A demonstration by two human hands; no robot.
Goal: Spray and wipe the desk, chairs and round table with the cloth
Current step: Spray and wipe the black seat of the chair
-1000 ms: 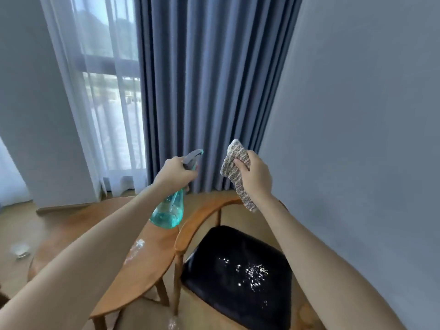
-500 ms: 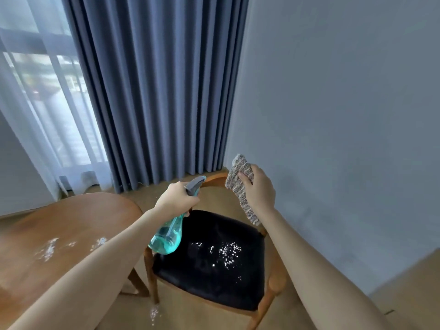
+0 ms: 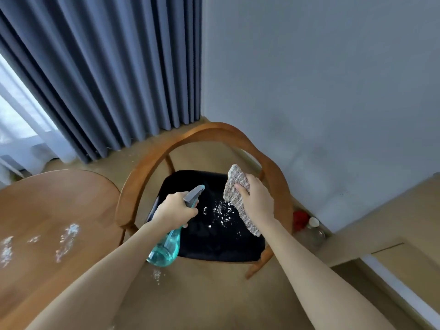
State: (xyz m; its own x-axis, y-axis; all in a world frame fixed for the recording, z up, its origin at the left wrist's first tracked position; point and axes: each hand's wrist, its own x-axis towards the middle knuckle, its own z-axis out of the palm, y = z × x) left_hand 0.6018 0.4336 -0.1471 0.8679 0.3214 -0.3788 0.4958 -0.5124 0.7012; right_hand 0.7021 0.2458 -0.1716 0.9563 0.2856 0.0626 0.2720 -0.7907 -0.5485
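A wooden chair [image 3: 142, 172] with a curved back and a black seat [image 3: 214, 244] stands below me; white spray droplets [image 3: 222, 211] speckle the seat. My left hand [image 3: 175, 209] grips a teal spray bottle [image 3: 165, 250] by its grey trigger head, nozzle aimed over the seat. My right hand [image 3: 256, 201] holds a grey speckled cloth [image 3: 237, 189] just above the seat's right side. The round wooden table [image 3: 47, 210] lies at the left with wet spray patches [image 3: 66, 239] on it.
Blue curtains [image 3: 107, 79] hang behind the chair, with a grey wall [image 3: 321, 91] to the right. Red and clear items [image 3: 307, 225] sit on the floor by the wall. A low wooden ledge [image 3: 392, 246] runs along the right side.
My view has swung right and down, so the chair now sits centred below me. Both hands have lowered towards the seat, still holding bottle and cloth.
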